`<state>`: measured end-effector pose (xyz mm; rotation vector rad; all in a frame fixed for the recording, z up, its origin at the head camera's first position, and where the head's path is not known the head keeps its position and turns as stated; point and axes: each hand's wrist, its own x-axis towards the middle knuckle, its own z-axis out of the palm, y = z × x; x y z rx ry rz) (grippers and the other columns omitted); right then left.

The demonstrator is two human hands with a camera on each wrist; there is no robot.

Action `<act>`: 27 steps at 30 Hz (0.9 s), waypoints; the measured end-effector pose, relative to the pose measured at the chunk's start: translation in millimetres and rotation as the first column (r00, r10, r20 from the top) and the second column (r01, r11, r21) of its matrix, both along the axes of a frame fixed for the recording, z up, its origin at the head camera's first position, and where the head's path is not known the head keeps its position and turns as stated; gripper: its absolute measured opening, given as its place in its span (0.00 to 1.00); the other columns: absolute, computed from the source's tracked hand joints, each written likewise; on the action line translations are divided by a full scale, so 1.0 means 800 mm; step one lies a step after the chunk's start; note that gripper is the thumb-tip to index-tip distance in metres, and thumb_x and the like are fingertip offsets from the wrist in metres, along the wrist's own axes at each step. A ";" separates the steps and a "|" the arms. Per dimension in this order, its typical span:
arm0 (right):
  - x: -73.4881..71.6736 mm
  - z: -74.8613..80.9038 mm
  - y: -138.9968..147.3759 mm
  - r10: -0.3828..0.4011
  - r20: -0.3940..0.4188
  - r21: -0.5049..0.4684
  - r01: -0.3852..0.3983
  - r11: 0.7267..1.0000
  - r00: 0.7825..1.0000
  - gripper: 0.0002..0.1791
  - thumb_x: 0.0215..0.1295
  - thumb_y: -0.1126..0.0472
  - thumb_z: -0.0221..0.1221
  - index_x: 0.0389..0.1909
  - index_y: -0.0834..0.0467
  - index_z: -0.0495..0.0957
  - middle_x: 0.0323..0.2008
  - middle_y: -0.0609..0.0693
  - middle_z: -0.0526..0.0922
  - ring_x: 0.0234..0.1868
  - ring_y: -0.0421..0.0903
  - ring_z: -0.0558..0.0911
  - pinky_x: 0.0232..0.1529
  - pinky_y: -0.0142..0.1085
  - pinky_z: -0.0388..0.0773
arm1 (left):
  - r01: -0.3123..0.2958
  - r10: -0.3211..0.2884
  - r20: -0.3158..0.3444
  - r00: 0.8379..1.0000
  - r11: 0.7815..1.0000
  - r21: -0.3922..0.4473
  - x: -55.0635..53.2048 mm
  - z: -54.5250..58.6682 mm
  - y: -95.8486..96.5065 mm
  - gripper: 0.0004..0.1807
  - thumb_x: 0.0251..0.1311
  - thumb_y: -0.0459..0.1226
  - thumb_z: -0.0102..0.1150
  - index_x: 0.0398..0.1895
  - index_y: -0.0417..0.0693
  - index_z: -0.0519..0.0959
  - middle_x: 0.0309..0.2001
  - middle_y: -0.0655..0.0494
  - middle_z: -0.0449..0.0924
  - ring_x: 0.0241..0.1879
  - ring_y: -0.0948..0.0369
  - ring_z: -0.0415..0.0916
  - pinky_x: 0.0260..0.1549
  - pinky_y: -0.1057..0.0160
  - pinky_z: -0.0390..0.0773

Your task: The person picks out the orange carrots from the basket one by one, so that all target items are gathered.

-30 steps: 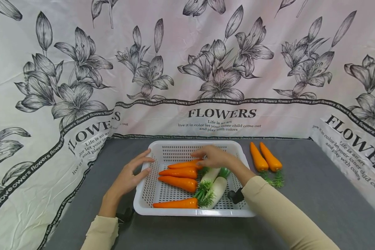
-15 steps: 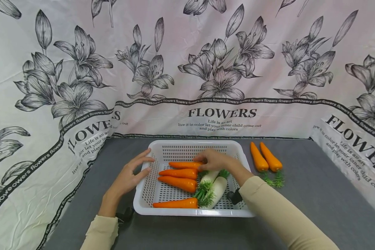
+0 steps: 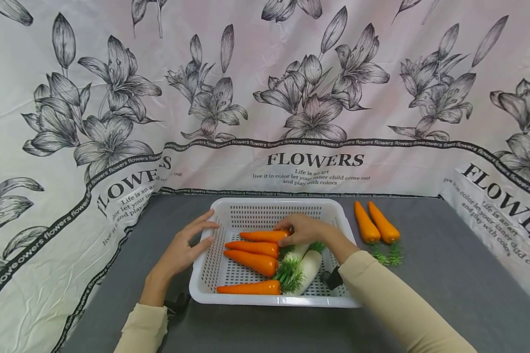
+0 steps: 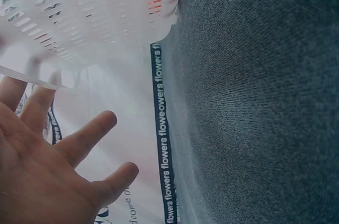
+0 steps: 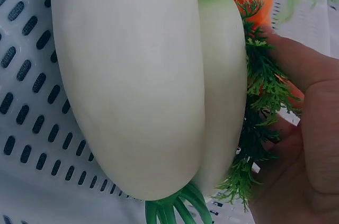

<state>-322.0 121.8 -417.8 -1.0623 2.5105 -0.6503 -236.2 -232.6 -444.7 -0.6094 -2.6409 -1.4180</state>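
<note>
My right hand [image 3: 308, 231] reaches into the white perforated plastic basket [image 3: 274, 300] and pinches the thick end of the rearmost carrot [image 3: 260, 236]. Several carrots lie in the basket with their tips to the left. Two white radishes [image 3: 308, 270] lie on the right, beneath and in front of that hand, with green tops between them and the carrots. In the right wrist view, a radish [image 5: 127, 75] fills the middle, and the thumb and fingers are at the right by carrot greens [image 5: 267, 81]. My left hand [image 3: 181, 251], fingers spread, touches the basket's left rim.
Two more carrots [image 3: 375, 225] with green tops lie on the grey tabletop [image 3: 441, 279], right of the basket. A flower-printed cloth [image 3: 318, 166] hangs at the back and along both sides.
My right hand has lowered slightly onto the rearmost carrot's thick end, and that carrot has shifted a little. My left hand has stayed at the basket rim.
</note>
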 end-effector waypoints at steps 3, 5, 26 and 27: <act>0.002 0.001 0.001 -0.024 0.017 0.004 0.024 1.000 1.000 0.22 0.67 0.52 0.64 0.60 0.55 0.82 0.55 0.51 0.86 0.52 0.45 0.83 0.58 0.43 0.79 | 0.000 0.000 0.000 1.000 1.000 0.000 -0.001 0.002 0.001 0.20 0.72 0.43 0.56 0.63 0.51 0.78 0.81 0.57 0.56 0.79 0.42 0.53 0.69 0.30 0.61; 0.003 0.001 0.002 -0.041 0.035 0.004 0.041 0.999 0.999 0.22 0.69 0.51 0.63 0.61 0.54 0.81 0.58 0.52 0.84 0.56 0.49 0.83 0.62 0.46 0.78 | -0.001 0.001 0.000 1.000 1.000 -0.001 -0.001 0.002 0.002 0.20 0.72 0.43 0.56 0.63 0.51 0.78 0.81 0.57 0.56 0.79 0.42 0.53 0.69 0.30 0.61; 0.005 0.000 -0.001 -0.037 -0.011 0.049 0.038 0.998 0.999 0.25 0.68 0.50 0.61 0.63 0.55 0.80 0.61 0.54 0.83 0.63 0.54 0.79 0.69 0.52 0.71 | -0.009 0.009 0.007 1.000 1.000 -0.010 0.000 0.002 0.002 0.20 0.72 0.44 0.56 0.64 0.52 0.78 0.81 0.57 0.55 0.80 0.42 0.52 0.70 0.29 0.59; 0.005 -0.001 -0.001 -0.045 -0.014 0.042 0.045 0.998 0.999 0.26 0.68 0.49 0.61 0.64 0.55 0.79 0.62 0.55 0.82 0.65 0.54 0.78 0.70 0.52 0.70 | -0.009 0.009 0.006 1.000 1.000 -0.010 0.000 0.002 0.002 0.20 0.72 0.44 0.56 0.64 0.52 0.78 0.81 0.57 0.55 0.80 0.42 0.52 0.70 0.29 0.58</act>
